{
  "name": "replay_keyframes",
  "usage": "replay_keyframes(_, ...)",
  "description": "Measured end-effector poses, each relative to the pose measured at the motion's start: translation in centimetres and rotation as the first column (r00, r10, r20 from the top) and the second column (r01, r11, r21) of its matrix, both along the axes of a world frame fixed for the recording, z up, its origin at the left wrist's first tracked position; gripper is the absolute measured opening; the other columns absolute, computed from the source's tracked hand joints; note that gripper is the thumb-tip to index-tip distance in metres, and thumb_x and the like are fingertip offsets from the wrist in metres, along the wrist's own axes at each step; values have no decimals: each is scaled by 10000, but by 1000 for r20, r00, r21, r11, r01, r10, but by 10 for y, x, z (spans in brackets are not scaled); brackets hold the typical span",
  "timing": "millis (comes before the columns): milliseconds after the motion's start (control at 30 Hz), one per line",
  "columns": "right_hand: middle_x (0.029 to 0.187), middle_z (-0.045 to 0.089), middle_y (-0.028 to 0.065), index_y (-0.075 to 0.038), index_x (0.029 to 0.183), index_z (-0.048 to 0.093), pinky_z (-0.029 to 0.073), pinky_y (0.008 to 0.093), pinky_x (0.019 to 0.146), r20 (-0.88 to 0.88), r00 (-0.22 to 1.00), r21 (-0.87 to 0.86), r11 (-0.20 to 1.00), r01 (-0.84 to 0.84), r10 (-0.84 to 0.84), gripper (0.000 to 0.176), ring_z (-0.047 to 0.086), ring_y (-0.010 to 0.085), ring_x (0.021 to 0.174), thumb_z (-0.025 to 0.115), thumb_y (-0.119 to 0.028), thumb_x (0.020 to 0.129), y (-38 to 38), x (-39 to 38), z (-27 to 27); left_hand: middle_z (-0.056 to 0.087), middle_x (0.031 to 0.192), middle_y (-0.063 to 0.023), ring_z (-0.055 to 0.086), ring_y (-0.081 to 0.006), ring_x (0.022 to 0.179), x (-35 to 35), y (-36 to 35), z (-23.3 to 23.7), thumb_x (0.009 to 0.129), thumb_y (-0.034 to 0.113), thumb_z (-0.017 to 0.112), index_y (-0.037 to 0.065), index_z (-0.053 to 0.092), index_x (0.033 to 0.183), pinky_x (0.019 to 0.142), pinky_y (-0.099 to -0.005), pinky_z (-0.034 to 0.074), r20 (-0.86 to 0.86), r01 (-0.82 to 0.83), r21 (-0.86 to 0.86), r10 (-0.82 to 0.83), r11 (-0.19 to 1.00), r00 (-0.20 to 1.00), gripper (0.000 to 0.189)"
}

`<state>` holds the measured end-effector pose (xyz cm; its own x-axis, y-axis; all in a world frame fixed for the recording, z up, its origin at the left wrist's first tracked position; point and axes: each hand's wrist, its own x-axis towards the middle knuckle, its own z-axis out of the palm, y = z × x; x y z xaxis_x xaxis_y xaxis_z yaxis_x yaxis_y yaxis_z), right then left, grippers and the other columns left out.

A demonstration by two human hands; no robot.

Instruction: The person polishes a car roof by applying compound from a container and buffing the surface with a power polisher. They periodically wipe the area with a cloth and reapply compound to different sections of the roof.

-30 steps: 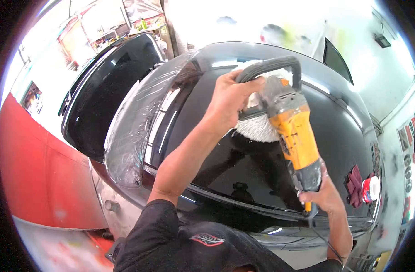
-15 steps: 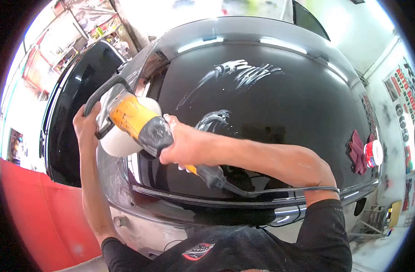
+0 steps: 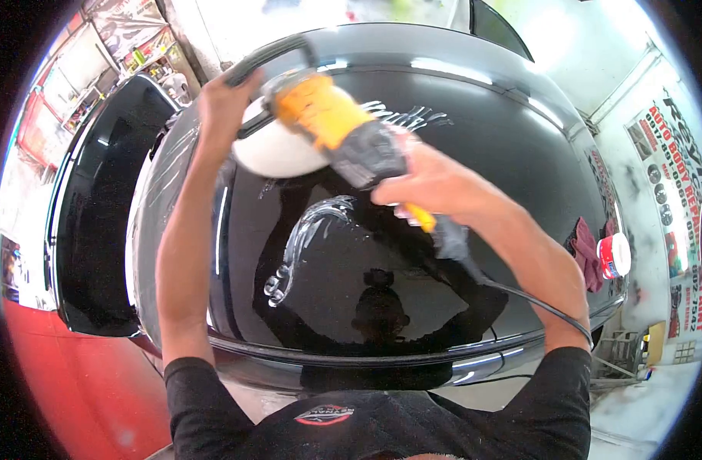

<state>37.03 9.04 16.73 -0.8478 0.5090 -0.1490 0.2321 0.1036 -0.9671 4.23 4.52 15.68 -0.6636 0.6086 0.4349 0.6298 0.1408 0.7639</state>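
A yellow and black car polisher [image 3: 328, 115] is in both my hands over the upper left of a glossy black car roof [image 3: 412, 284]. My left hand [image 3: 226, 103] grips its black loop handle [image 3: 270, 60]. My right hand [image 3: 424, 172] is wrapped round the rear body. Beneath the tool's head shows a white polishing pad [image 3: 278, 149], at or very near the panel; contact is hard to tell. White compound streaks [image 3: 309, 230] curve across the panel below the pad, and more smears [image 3: 412, 116] lie to its right. The power cord [image 3: 519, 293] runs along my right forearm.
On the panel's right edge a dark red cloth [image 3: 587, 257] lies beside a white and red tub [image 3: 614, 255]. Another black car panel [image 3: 105, 207] stands at the left, above a red surface [image 3: 67, 383]. A printed banner [image 3: 673, 192] hangs on the right wall.
Both hands have carried the polisher up and to the right from the left edge. The lower compound streak is uncovered, while the upper smears are now partly hidden.
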Motion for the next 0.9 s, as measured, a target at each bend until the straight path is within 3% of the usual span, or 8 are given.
replay_keyframes(100,948,575,69,-40,1416,353,502,264,516,122,984,58,991,122,-128,786,566,105,624,727,-80,727,14,60,29,759,846,-106,667,-149,744,64,47,11,850,439,790,-6,749,1085,732,-338,546,30,97,-55,-95,994,995,505)
replay_keyframes(200,952,571,79,-57,1468,321,490,278,493,178,954,49,970,238,-243,842,555,123,576,700,-45,716,40,108,41,727,765,-144,704,-249,691,113,111,-12,802,452,810,6,759,952,681,-404,561,12,247,127,-251,961,968,474)
replay_keyframes(267,839,595,82,-59,1523,268,482,300,460,250,912,86,946,313,-325,923,564,151,529,704,-10,711,66,139,48,729,812,-199,733,-360,755,155,151,-13,756,379,817,30,757,845,744,-443,583,-70,166,267,-152,949,986,365)
replay_keyframes(300,815,602,85,-56,1543,240,479,305,453,279,872,155,915,372,-402,957,566,156,521,711,-8,711,74,152,49,727,830,-213,730,-385,807,165,167,-14,759,345,817,27,746,858,784,-453,579,-23,204,331,-208,921,978,340)
replay_keyframes(433,798,620,89,-39,1591,156,476,317,449,346,766,273,839,470,-541,1051,575,164,523,730,-12,711,105,158,64,723,842,-233,719,-402,855,175,199,-13,773,289,821,3,730,932,799,-444,574,140,263,387,-338,884,931,340)
replay_keyframes(567,817,619,74,-27,1597,170,488,308,494,370,734,407,809,424,-570,1076,581,160,564,742,-46,685,125,153,77,721,840,-233,721,-388,861,168,213,-25,783,278,822,-13,719,928,800,-439,572,185,268,493,-400,828,898,341)
replay_keyframes(733,845,585,46,-24,1531,321,493,285,535,356,784,494,815,304,-508,958,560,136,607,731,-69,667,105,97,79,726,824,-217,723,-370,815,122,186,-30,781,277,826,-22,719,869,760,-423,569,182,174,559,-325,811,928,329)
replay_keyframes(900,834,577,45,-57,1485,379,481,264,486,268,871,499,832,241,-413,870,538,113,567,707,-73,680,71,123,74,731,799,-206,727,-335,765,142,142,-19,792,361,814,-4,748,882,748,-413,566,47,87,596,-143,798,989,381)
